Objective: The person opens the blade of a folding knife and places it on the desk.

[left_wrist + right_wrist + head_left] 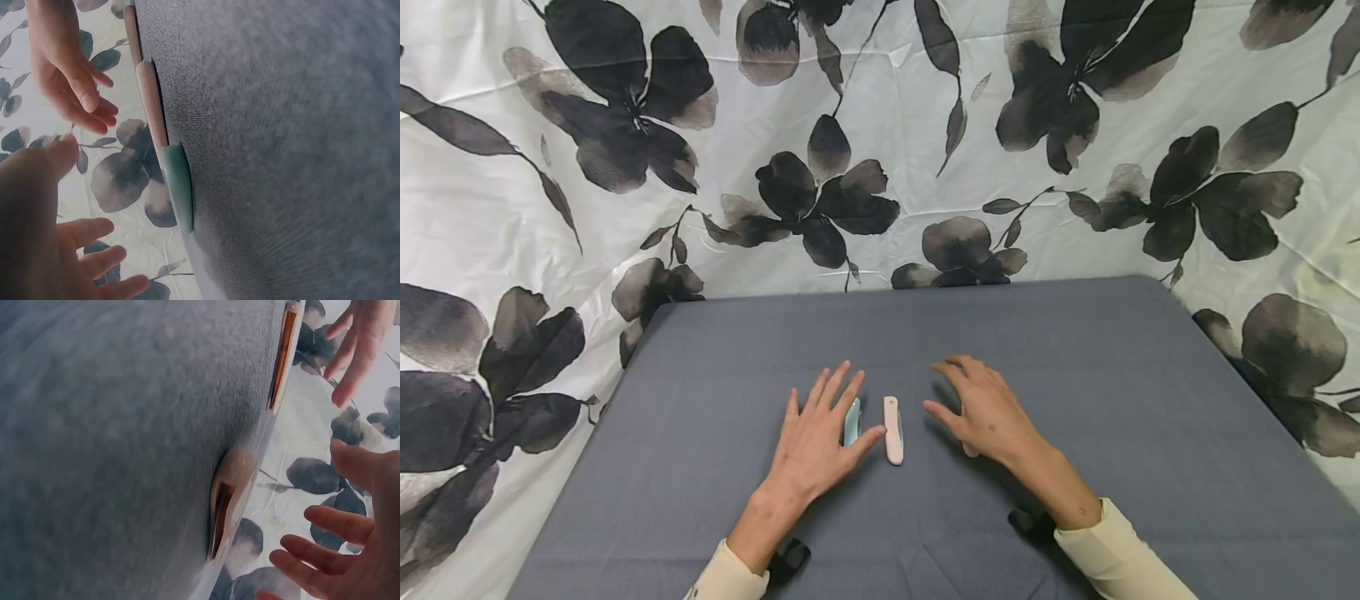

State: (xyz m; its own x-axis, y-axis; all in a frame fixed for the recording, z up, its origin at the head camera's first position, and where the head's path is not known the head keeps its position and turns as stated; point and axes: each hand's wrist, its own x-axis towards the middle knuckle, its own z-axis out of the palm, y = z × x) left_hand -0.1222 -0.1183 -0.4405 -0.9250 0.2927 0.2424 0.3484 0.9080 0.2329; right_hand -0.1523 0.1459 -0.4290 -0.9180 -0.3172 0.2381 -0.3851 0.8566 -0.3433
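My left hand [814,450] hovers with fingers spread, partly over a mint-green folding knife [852,422] on the grey cloth. The left thumb tip overlaps the edge of a pale pink folding knife [892,431] in the head view. My right hand [992,410], fingers loosely bent and holding nothing, hovers above a third folding knife [971,451], mostly hidden there. In the right wrist view this beige-pink knife [234,500] shows a slot along its handle. The left wrist view has the green knife [178,187] nearest, with the pink one [150,100] beyond.
A grey cloth [1075,358] covers the table. Behind it and at its sides hangs a white sheet with dark flowers [925,200]. Dark wrist devices [788,560] sit beneath both forearms, by the cream sleeves.
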